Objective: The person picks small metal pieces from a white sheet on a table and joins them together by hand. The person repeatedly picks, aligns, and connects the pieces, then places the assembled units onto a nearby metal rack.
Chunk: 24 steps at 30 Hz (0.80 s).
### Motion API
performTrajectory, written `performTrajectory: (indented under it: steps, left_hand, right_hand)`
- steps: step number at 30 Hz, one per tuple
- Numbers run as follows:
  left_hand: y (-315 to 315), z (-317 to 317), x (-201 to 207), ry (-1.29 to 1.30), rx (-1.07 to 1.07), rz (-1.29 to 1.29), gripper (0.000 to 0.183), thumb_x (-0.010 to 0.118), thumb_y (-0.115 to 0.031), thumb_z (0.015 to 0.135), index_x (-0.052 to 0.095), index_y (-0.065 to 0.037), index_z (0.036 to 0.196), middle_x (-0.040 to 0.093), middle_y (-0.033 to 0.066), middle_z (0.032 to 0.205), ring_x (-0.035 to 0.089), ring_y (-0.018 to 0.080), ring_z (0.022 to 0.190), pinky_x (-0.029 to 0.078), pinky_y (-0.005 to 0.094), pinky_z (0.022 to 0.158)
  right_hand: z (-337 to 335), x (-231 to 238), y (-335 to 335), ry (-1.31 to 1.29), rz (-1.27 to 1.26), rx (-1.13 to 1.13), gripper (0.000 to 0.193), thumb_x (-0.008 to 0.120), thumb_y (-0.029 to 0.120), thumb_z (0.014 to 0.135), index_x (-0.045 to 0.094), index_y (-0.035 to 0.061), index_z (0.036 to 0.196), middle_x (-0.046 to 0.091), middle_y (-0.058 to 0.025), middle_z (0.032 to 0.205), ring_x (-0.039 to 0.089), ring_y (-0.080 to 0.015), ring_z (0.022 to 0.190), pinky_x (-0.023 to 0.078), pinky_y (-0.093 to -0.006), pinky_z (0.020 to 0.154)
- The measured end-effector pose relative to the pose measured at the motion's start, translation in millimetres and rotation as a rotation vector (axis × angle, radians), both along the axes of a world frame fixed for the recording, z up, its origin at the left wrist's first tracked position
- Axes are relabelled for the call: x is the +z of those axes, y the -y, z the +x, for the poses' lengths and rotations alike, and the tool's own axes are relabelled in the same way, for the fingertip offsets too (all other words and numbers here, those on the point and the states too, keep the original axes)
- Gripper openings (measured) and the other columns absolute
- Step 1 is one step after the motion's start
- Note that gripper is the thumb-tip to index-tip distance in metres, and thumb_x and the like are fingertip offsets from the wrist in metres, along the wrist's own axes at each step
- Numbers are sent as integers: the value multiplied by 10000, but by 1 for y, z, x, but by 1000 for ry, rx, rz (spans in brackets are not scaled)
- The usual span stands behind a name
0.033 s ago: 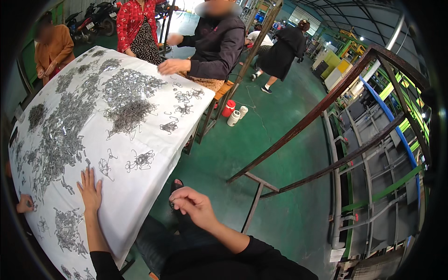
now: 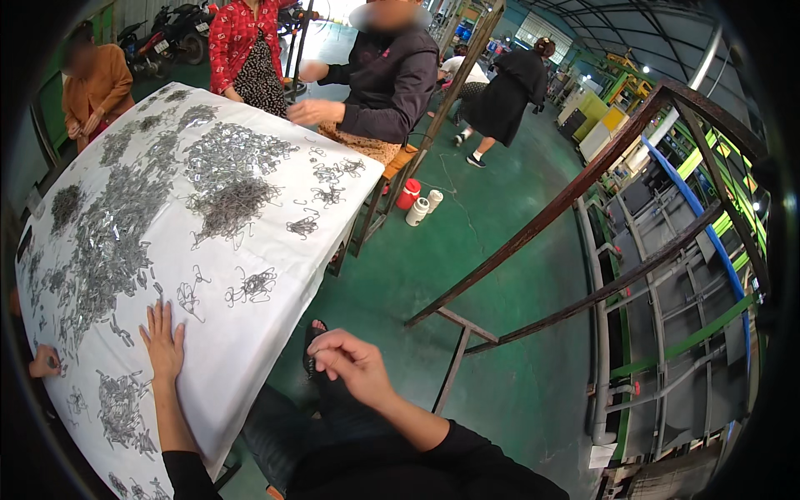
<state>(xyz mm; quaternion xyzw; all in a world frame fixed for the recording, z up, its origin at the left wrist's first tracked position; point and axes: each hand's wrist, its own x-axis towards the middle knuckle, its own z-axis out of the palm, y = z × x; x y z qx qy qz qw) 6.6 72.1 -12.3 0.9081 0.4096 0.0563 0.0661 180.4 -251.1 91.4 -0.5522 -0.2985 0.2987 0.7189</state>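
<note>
My left hand (image 2: 163, 343) lies flat on the white cloth (image 2: 217, 350) of the table, fingers spread. Just beyond its fingertips are small metal clips (image 2: 117, 242), heaped along the table's left side. To its right is a small group of bent wire hooks (image 2: 252, 286), and a larger pile of wire hooks (image 2: 233, 204) sits farther off. Away from the table, above my legs, hangs my right hand (image 2: 354, 367). Its thumb and forefinger are pinched together; anything between them is too small to make out. Another small clip heap (image 2: 122, 408) lies left of my left forearm.
A co-worker's hand (image 2: 45, 362) touches the table's left edge. Across the table are a person in a dark jacket (image 2: 392, 75), one in a red shirt (image 2: 242, 50) and one in orange (image 2: 100, 79). A rusty metal frame (image 2: 542, 250) stands right; jugs (image 2: 408, 195) are on the floor.
My right hand has shifted slightly to the right, still pinched. The dark-jacketed person's hand has moved a little to the right. My left hand stays flat on the cloth.
</note>
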Motion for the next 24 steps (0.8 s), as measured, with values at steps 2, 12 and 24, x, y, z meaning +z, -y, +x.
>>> performTrajectory:
  steps: [2,12,24]
  left_hand:
    - [6,-1,3,63,-25,8,524,419,-339,936,315,-145,1412,249,98,1480,127,287,1396,97,548,1091]
    - [44,-3,24,747,-53,97,425,475,-101,898,422,-8,1309,376,168,1387,225,330,1357,184,453,1089]
    - [117,29,76,970,-175,-78,330,447,-24,904,489,41,1225,428,190,1331,370,327,1268,267,419,1045]
  right_hand:
    - [16,19,2,4,44,-36,88,526,-7,888,592,-4,947,616,-85,937,551,-79,666,441,-196,569]
    - [72,149,73,240,201,-354,74,553,22,878,570,-5,946,625,-122,910,613,-125,679,501,-218,537]
    - [108,286,191,522,163,-762,131,587,66,879,575,-7,987,615,-87,907,612,-110,733,532,-190,620]
